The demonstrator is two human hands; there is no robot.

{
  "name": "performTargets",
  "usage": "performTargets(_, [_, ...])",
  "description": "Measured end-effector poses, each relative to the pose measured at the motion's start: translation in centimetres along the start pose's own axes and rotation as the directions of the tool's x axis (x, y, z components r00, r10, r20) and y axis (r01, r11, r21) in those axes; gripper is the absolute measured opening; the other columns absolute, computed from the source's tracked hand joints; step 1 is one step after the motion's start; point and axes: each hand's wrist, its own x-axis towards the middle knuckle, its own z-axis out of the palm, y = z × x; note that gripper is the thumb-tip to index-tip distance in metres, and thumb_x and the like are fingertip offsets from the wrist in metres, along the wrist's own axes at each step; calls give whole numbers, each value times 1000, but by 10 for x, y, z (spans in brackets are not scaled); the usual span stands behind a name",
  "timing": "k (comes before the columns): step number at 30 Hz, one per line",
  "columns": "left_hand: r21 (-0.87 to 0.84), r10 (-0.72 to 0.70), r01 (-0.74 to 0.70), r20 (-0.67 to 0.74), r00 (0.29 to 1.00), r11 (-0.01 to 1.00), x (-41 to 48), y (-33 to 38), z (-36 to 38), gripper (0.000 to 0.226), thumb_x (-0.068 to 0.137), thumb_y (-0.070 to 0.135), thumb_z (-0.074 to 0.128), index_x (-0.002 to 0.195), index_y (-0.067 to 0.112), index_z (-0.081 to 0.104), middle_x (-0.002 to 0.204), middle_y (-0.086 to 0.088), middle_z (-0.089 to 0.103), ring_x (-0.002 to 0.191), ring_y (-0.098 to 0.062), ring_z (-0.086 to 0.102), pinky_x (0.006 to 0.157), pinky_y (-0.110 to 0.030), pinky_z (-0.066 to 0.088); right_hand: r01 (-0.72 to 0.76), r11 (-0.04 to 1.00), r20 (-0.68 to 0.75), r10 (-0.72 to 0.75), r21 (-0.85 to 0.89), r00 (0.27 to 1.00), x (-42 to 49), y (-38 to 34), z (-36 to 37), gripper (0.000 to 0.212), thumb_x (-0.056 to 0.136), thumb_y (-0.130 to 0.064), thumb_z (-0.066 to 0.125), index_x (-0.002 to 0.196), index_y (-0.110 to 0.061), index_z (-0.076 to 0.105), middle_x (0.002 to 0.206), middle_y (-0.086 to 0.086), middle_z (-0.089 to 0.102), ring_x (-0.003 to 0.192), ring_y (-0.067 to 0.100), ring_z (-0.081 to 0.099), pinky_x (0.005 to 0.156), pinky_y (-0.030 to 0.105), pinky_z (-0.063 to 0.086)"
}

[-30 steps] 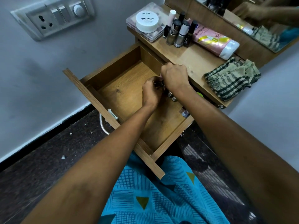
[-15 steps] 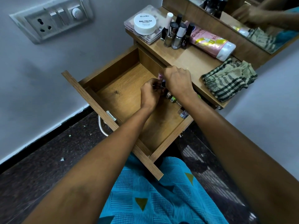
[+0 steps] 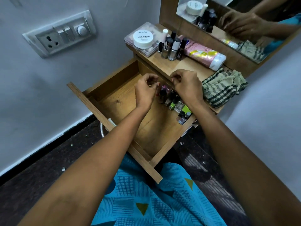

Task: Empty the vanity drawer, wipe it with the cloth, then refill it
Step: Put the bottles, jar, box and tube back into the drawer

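Head view: the fingers (image 3: 152, 79) of the left hand (image 3: 145, 92) and those of the right hand (image 3: 189, 85) are curled, and I cannot tell whether they pinch anything. Both hands hover over the open drawer (image 3: 117, 101). Nail polish bottles (image 3: 173, 103) line the drawer's right wall, just under the hands. The checked cloth (image 3: 223, 87) lies crumpled on the vanity top (image 3: 184, 66) above the drawer's right side.

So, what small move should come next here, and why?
Probably the left hand should grip one of the nail polish bottles and lift it to the vanity top. It hovers over them, the drawer still holds them, and the cloth lies aside.
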Motion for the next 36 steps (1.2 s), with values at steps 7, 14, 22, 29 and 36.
performTargets(7, [39, 145, -143, -48, 988, 989, 20, 30, 4, 22, 80, -4, 63, 101, 3, 64, 101, -7, 67, 87, -6, 58, 75, -2, 44, -35, 983, -127, 58, 181, 990, 31, -3, -7, 20, 86, -2, 56, 102, -5, 67, 101, 10, 70, 89, 20, 65, 80, 32, 54])
performTargets(14, [182, 319, -309, -29, 947, 933, 52, 61, 18, 38, 81, -1, 62, 119, 6, 58, 122, -9, 59, 114, -18, 55, 102, -29, 43, 79, 991, -236, -50, 112, 971, 67, -12, -12, 27, 86, -3, 57, 112, -6, 62, 115, 8, 60, 100, 15, 55, 83, 18, 44])
performTargets(22, [317, 414, -409, 52, 909, 856, 71, 62, 25, 31, 85, 6, 59, 116, 6, 59, 120, -9, 59, 111, -18, 54, 93, -18, 40, 160, 966, -155, -193, -201, 969, 87, -7, -11, 36, 90, -7, 48, 124, -16, 56, 121, 5, 59, 110, 26, 44, 87, 29, 39])
performTargets(29, [305, 403, -403, 65, 913, 863, 73, 63, 26, 27, 84, 3, 60, 110, 3, 58, 117, -10, 54, 104, -16, 54, 89, -16, 44, 149, 975, -152, -174, -164, 973, 86, -8, -14, 27, 86, -7, 55, 112, -13, 61, 115, 9, 58, 112, 27, 44, 88, 31, 41])
performTargets(36, [308, 391, -408, 119, 913, 860, 65, 66, 15, 36, 82, 3, 61, 118, 4, 59, 115, -13, 56, 104, -15, 53, 86, -8, 40, 145, 976, -106, -164, -164, 981, 75, -9, -17, 32, 86, -4, 55, 116, -12, 59, 121, 11, 54, 115, 27, 43, 94, 30, 39])
